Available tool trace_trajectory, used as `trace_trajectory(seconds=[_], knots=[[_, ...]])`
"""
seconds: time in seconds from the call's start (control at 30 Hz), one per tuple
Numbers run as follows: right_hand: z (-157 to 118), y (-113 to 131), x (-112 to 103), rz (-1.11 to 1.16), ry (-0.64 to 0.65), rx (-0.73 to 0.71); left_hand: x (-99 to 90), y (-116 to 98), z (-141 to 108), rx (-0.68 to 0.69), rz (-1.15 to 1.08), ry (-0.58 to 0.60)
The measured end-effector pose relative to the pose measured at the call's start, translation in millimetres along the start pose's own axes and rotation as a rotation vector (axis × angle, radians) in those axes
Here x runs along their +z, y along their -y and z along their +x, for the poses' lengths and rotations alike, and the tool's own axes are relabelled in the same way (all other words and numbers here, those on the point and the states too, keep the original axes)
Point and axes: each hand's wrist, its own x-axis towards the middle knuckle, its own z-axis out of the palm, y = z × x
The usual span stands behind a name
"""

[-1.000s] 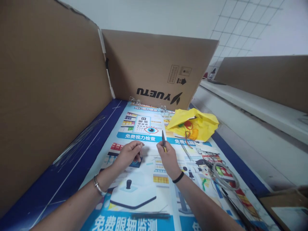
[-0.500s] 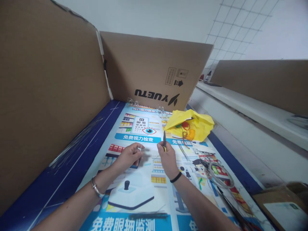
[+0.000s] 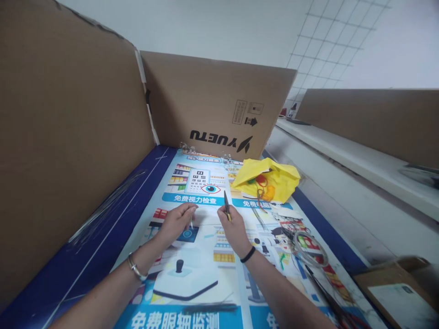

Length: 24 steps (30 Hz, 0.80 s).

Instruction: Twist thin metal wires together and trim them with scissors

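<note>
My left hand (image 3: 177,223), with a silver bangle at the wrist, pinches a thin pale wire (image 3: 191,222) that points down from the fingertips. My right hand (image 3: 236,230), wearing a black band, is closed around small pliers (image 3: 227,208); their dark jaws point up and away from me. A gap separates the two hands above the printed poster (image 3: 192,267). Beyond my right hand lies an open yellow bag (image 3: 284,180) with red and orange thread in it. Several thin wires (image 3: 259,218) rest on the poster to the right of my right hand.
Cardboard panels (image 3: 206,105) stand at the back and left. At right lie a wire coil (image 3: 310,249), long scissors (image 3: 329,297) and a cardboard box (image 3: 394,288). More wires (image 3: 106,208) lie on the blue strip at left. Small clear pieces (image 3: 228,161) sit near the back panel.
My left hand has turned a little, and the wire in it now points downward. The pliers in my right hand have tilted and shifted left; the whole view has moved slightly.
</note>
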Motion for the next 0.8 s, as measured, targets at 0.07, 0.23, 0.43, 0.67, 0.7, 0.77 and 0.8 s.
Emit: trace_trajectory(seconds=[0.07,0.23,0.43,0.67,0.7,0.77,0.8], knots=[[1,-1,-1,0.005,-0.005,0.001,-0.4,0,0,-0.008,-0.013,0.009],[3,-3,-2,0.021,-0.019,-0.012,0.3,-4,-1,-0.045,-0.026,0.136],[3,-6,-2,0.047,-0.014,-0.03,2.6,-8,-1,-0.092,0.015,0.105],[6,-6,-8,0.086,-0.089,0.025,-10.9,4,9,-0.112,0.124,-0.194],[7,-6,-8,0.091,-0.099,0.038,-13.9,7,11,-0.117,0.149,-0.223],[9,-9,-7,0.102,-0.1,0.06,-18.6,12,17,-0.119,0.19,-0.253],[9,-10,-6,0.102,-0.096,0.067,-19.8,14,20,-0.125,0.209,-0.254]])
